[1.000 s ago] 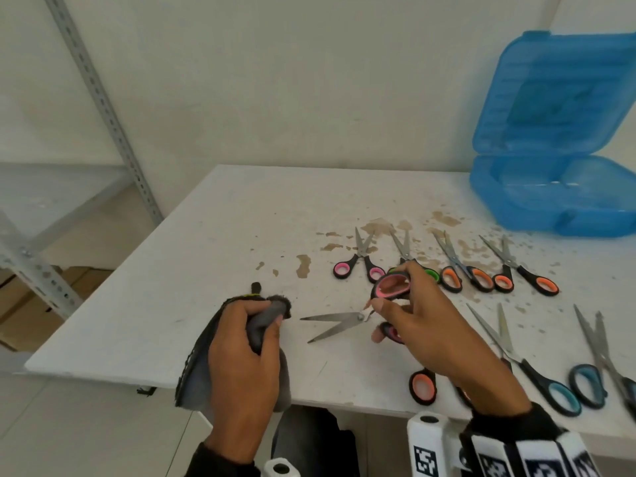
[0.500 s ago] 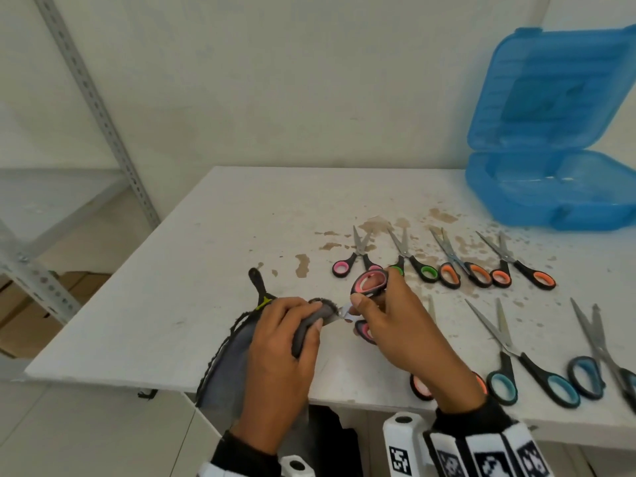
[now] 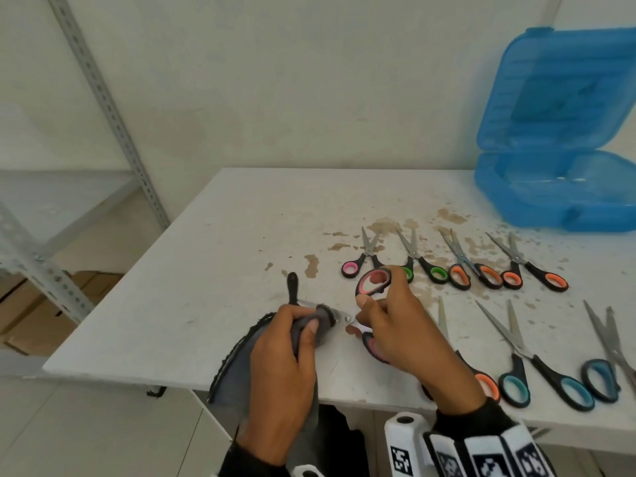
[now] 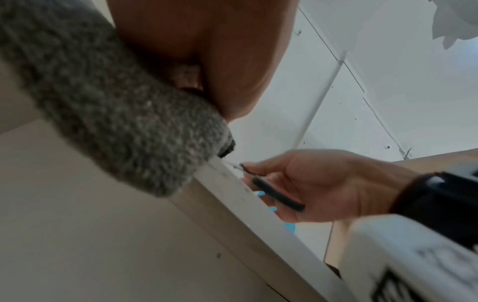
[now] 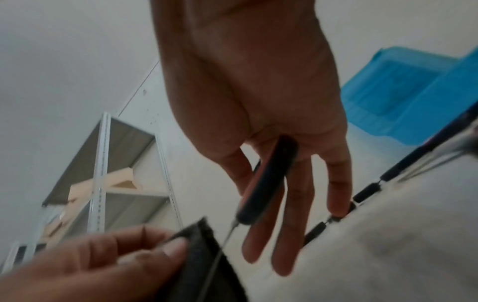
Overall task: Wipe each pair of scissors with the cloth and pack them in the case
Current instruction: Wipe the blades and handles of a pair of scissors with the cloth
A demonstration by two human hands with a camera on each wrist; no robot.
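Wiping in hand: one blade is pinched inside the cloth [image 3: 309, 330] by the left hand [image 3: 282, 380].
Just right of that pinch, the pink-handled scissors [image 3: 373, 282] are clamped by the right hand [image 3: 395, 325], blades apart; a draw-through is called for next, then the open case [image 3: 550, 204], well beyond.

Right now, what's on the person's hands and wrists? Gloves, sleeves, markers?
No gloves: both the left hand and the right hand are bare. Black sleeve cuffs sit at both wrists. The right wrist carries a white band of black-and-white square markers, with a white camera housing beside it.
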